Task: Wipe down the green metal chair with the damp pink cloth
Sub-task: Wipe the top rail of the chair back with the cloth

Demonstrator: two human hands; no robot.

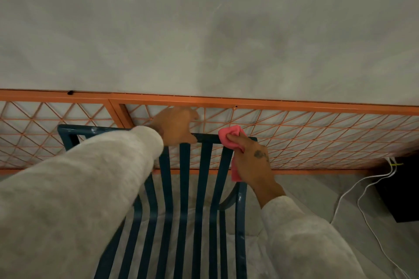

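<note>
Head view: the green metal chair fills the lower centre, its top rail running from 9 to 3 o'clock. The left hand grips the rail mid-span. The right hand, the nearer, pinches the pink cloth against the rail's 3 o'clock end. The rest of the rail lies toward 9 o'clock.

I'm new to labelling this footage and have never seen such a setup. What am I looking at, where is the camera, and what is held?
There is no machine: a person works with bare hands, and the one picture comes from a camera on their head, looking forward and down. The left hand grips the top rail of the green metal chair. The right hand holds a pink cloth against that rail's right end. Behind stands an orange lattice fence before a grey wall.
</note>
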